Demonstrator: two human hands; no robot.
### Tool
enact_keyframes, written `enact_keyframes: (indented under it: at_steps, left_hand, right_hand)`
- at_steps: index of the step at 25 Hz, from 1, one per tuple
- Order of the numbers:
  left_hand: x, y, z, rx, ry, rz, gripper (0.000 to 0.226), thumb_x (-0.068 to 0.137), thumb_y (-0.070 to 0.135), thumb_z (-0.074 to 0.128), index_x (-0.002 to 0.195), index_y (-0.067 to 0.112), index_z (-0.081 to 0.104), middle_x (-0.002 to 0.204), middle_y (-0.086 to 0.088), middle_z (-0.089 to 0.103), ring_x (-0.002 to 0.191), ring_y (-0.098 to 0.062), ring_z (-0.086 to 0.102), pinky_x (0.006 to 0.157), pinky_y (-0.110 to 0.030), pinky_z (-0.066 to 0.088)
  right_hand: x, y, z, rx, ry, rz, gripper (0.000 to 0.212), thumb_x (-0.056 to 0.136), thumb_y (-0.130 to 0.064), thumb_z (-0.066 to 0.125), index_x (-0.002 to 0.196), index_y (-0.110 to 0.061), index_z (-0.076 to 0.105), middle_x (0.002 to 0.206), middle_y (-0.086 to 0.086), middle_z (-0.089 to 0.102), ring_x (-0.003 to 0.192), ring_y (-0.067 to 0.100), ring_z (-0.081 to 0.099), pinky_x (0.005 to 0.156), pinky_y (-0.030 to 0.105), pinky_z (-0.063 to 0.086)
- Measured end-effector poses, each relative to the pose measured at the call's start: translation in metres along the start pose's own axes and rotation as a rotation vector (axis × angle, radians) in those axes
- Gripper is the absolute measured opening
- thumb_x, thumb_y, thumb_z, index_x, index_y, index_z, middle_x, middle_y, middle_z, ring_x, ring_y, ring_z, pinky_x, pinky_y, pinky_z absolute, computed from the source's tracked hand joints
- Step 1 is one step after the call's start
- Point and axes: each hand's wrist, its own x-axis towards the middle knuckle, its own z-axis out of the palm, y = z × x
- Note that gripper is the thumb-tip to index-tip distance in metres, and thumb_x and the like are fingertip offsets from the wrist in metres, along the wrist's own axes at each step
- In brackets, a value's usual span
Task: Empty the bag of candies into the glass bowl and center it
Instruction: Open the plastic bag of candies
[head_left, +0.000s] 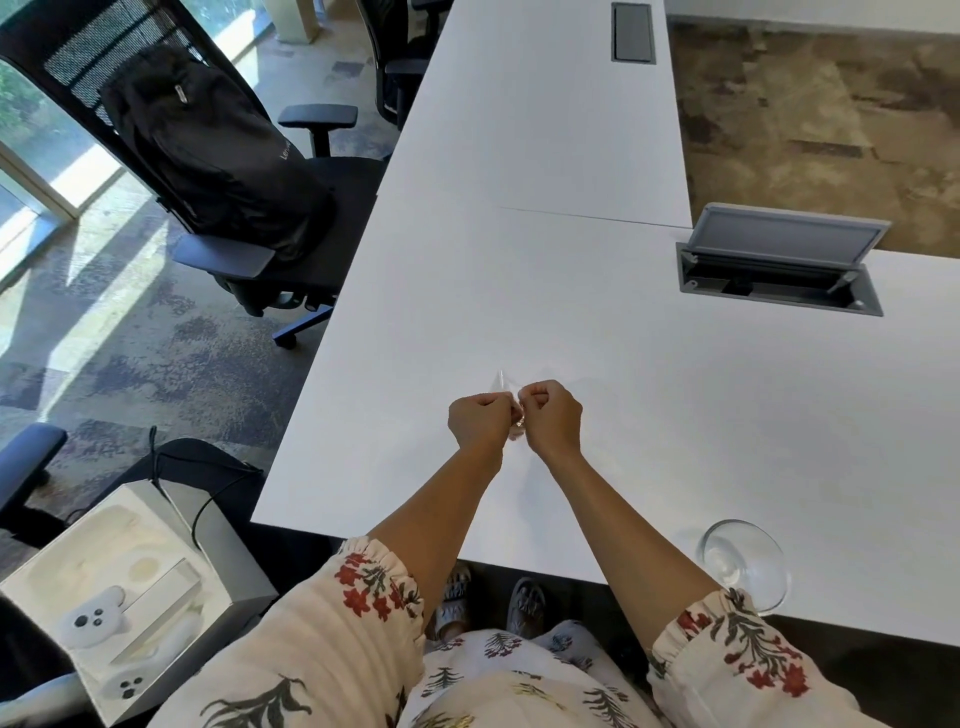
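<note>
Left hand (479, 420): we see it curled into a fist above the tabletop, its grip pinched on the left side of the candy bag.
Right hand (551, 415): curled the same way just beside the left one, its grip pinched on the right side of the same bag; the two hands nearly touch.
Candy bag (503, 385): a small clear plastic bag held between both hands over the middle of the near tabletop; a corner of clear film sticks up above the knuckles, and we can make out only a hint of something pinkish low between the hands.
Glass bowl (744, 564): clear, standing at the near edge of the tabletop, well to the right of the hands and partly hidden by the right sleeve; we see no candies in it.
Tabletop (597, 322): white, with an open grey cable hatch (779, 270) at the far right.
Sleeves (363, 587): cream fabric with a red floral print, gathered at the forearms.
Left of the tabletop: a black backpack (208, 150) sits on an office chair (291, 254), and a white box (130, 597) holds two white controllers.
</note>
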Motion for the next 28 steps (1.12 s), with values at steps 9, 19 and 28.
enact_keyframes:
  at_steps: [9, 19, 28]
  left_hand:
    - [0.020, -0.003, -0.007, 0.389, 0.022, 0.122, 0.023, 0.053, 0.018, 0.059, 0.053, -0.004, 0.065, 0.057, -0.023, 0.067, 0.051, -0.027, 0.060, 0.070, -0.048, 0.063]
    - [0.001, 0.023, 0.001, 0.607, -0.005, 0.164, 0.022, 0.060, 0.022, 0.064, 0.056, 0.009, 0.047, 0.049, -0.007, 0.046, 0.043, -0.025, 0.050, 0.048, -0.025, 0.042]
    - [-0.014, 0.045, 0.022, 0.813, -0.126, 0.251, 0.018, 0.062, 0.016, 0.064, 0.063, 0.010, 0.047, 0.056, -0.005, 0.051, 0.050, -0.024, 0.052, 0.051, -0.023, 0.043]
  right_hand:
    - [0.010, 0.004, -0.030, -0.250, -0.028, -0.124, 0.019, 0.077, -0.004, 0.068, 0.094, -0.011, 0.068, 0.082, 0.001, 0.072, 0.079, 0.019, 0.069, 0.061, 0.020, 0.043]
    - [0.013, 0.019, -0.052, -0.053, -0.005, -0.011, 0.023, 0.073, -0.005, 0.077, 0.094, -0.008, 0.069, 0.086, 0.001, 0.071, 0.077, 0.016, 0.067, 0.073, 0.029, 0.052]
    - [0.010, 0.053, -0.058, 0.496, -0.209, 0.425, 0.045, 0.100, -0.053, 0.047, 0.107, -0.013, 0.065, 0.108, 0.005, 0.067, 0.102, 0.021, 0.061, 0.096, 0.034, 0.047]
